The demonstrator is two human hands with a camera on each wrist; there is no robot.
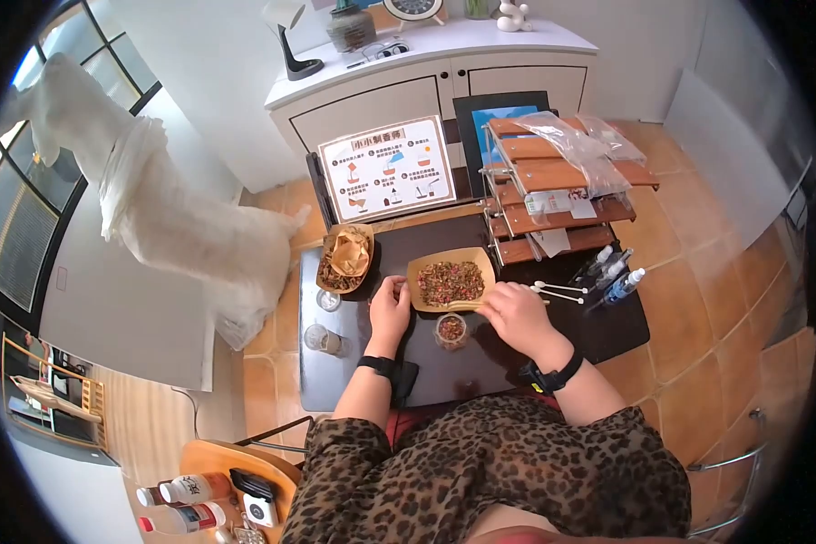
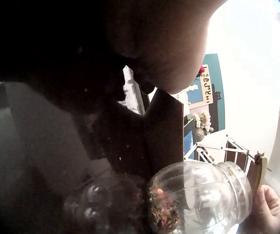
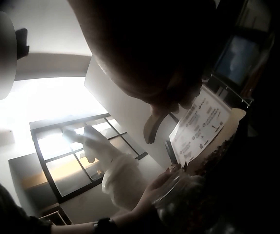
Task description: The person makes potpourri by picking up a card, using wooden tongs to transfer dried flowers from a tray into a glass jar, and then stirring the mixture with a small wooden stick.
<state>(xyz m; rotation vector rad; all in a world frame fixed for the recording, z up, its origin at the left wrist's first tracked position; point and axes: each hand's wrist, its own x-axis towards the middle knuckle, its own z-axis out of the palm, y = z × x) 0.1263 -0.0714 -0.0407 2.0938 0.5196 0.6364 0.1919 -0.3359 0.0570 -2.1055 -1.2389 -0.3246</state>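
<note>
A kraft-paper tray (image 1: 444, 257) full of dried flower and herb bits (image 1: 451, 283) lies on the dark table. My right hand (image 1: 515, 317), at the tray's near right corner, pinches a small wooden scoop (image 1: 467, 306). Some bits cling to the scoop's tip (image 2: 260, 162) in the left wrist view. Just in front of the tray stands a clear glass jar (image 1: 451, 332), with herb bits (image 2: 163, 209) at its bottom. Beside the tray's left edge, my left hand (image 1: 390, 310) rests with loosely bent fingers, holding nothing visible.
Left on the table are another paper tray (image 1: 368, 238) with crumpled paper, a small dish (image 1: 328, 299) and a glass (image 1: 322, 339). An instruction sheet (image 1: 388, 170) stands behind. On the right are a wooden rack (image 1: 562, 186), white sticks (image 1: 558, 292) and several small bottles (image 1: 624, 286).
</note>
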